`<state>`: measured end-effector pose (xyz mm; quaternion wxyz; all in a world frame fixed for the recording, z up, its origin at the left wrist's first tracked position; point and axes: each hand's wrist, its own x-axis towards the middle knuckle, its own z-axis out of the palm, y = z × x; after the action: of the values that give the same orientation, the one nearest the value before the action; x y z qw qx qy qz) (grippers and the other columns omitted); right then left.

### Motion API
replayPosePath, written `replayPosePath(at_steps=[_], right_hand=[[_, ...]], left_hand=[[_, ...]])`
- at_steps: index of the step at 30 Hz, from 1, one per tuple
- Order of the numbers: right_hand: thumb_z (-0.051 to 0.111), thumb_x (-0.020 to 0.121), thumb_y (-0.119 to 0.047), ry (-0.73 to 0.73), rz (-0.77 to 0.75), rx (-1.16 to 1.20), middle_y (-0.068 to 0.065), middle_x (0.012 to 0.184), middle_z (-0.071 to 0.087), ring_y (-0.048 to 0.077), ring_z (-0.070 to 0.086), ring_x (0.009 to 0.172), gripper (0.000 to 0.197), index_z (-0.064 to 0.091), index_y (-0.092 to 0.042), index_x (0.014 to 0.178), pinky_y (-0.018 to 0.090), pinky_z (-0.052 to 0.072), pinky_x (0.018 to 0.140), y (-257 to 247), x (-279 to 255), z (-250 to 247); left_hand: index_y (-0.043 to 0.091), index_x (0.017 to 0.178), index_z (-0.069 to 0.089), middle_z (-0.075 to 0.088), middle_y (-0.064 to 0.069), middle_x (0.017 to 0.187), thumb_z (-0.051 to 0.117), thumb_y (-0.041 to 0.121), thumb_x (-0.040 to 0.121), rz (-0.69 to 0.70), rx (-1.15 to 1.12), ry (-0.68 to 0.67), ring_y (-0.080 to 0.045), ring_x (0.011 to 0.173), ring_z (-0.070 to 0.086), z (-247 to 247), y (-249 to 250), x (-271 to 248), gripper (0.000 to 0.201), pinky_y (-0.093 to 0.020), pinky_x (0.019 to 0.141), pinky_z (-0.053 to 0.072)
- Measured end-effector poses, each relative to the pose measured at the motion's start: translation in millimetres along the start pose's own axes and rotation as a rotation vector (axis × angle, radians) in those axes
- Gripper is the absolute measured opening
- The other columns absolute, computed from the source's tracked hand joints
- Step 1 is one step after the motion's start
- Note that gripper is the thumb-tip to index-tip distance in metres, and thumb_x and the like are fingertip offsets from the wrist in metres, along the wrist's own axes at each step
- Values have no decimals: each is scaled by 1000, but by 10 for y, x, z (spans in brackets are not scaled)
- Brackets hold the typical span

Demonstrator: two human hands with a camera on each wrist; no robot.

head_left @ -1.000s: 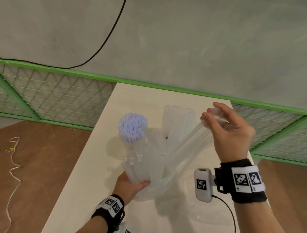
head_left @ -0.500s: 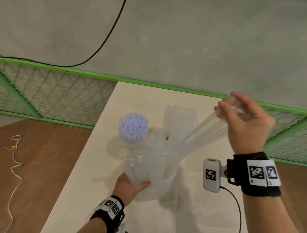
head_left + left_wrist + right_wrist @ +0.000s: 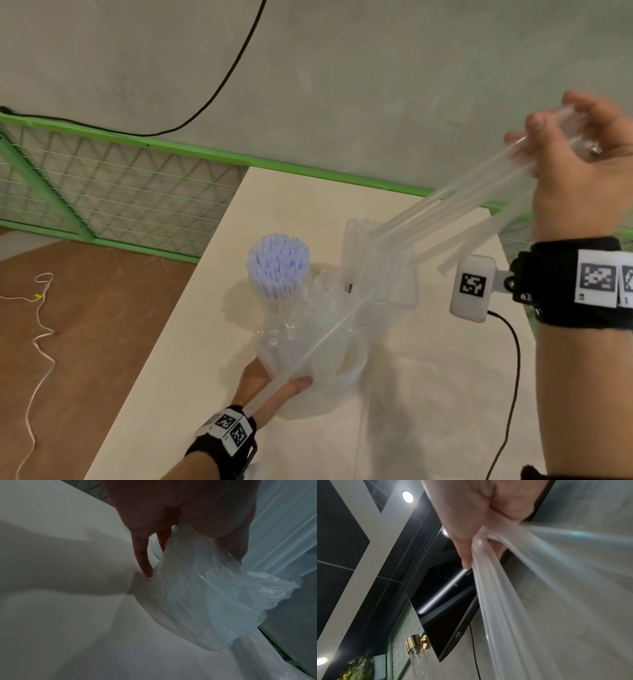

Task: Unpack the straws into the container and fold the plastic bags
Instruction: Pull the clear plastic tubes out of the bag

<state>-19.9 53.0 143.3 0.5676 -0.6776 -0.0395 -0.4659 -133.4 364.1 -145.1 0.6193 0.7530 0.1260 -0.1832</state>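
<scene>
The right hand (image 3: 579, 164) has its grip closed round the top of a bundle of clear straws (image 3: 455, 209), held high and to the right of the container (image 3: 380, 263). The bundle slants down-left toward it. The left hand (image 3: 270, 390), nearer the viewer, clutches the crumpled plastic bag (image 3: 308, 335) on the table (image 3: 428, 394).

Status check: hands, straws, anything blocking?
Left hand grips bag. Right hand holds clear straws, raised right. One stray straw across the bag.
</scene>
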Motion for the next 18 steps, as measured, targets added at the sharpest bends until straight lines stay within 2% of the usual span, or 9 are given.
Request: replayPosePath(at_steps=[2,4,7,9,11,12,13,16,18], right_hand=[[81,80,-29,12,3,7,5,93,73,36,72,82,32,70,-16,106,46,60,72,82,94,78],[80,81,-21,-18,62,26,16,92,70,35,72,79,32,69,-9,108,42,60,70,247,111,181],[77,82,-12,-175,186,-19,12,89,69,26,73,75,31,67,-5,111,37,60,70,572,-58,320],[79,81,-21,-262,270,-66,6,90,71,25,73,81,29,69,-16,108,44,60,77,809,-221,348],[82,74,-42,-312,308,-97,4,94,73,31,70,90,32,72,-28,102,52,57,82,938,-300,350],[82,72,-47,-320,310,-91,5,95,72,34,70,92,34,72,-30,100,54,56,83,947,-292,357],[82,72,-45,-319,303,-72,6,94,72,34,70,91,33,72,-30,99,54,56,83,906,-257,376],[79,79,-18,-278,263,-5,8,89,66,31,71,81,25,70,-17,102,46,60,77,664,-27,457],[76,82,-13,-249,205,14,13,90,62,34,71,78,25,68,-9,105,40,60,72,502,163,494]], left_hand=[[25,103,70,76,15,90,92,28,62,4,-1,-1,0,80,71,10,14,-17,46,-11,65,51],[26,103,70,75,18,90,91,32,62,12,12,-8,3,80,70,18,34,-28,47,-8,64,49],[26,102,69,75,20,87,92,33,61,5,18,7,6,78,69,14,28,-18,47,-3,59,46],[27,103,69,75,19,89,91,36,62,4,30,-7,6,79,68,14,25,-16,47,-2,59,46],[28,103,69,74,21,90,91,36,62,10,34,-12,7,80,68,13,30,-20,48,-2,59,46],[28,103,68,74,22,90,91,36,62,12,34,-11,7,80,68,10,28,-17,48,-2,60,46],[28,103,68,74,22,90,91,36,62,12,31,-9,6,80,68,12,22,-10,48,-2,60,46],[27,103,69,75,18,91,91,39,60,2,38,-2,5,80,69,13,4,1,50,-3,61,46],[29,103,69,75,16,93,91,46,58,4,67,0,5,82,69,5,-7,12,54,-5,64,46]])
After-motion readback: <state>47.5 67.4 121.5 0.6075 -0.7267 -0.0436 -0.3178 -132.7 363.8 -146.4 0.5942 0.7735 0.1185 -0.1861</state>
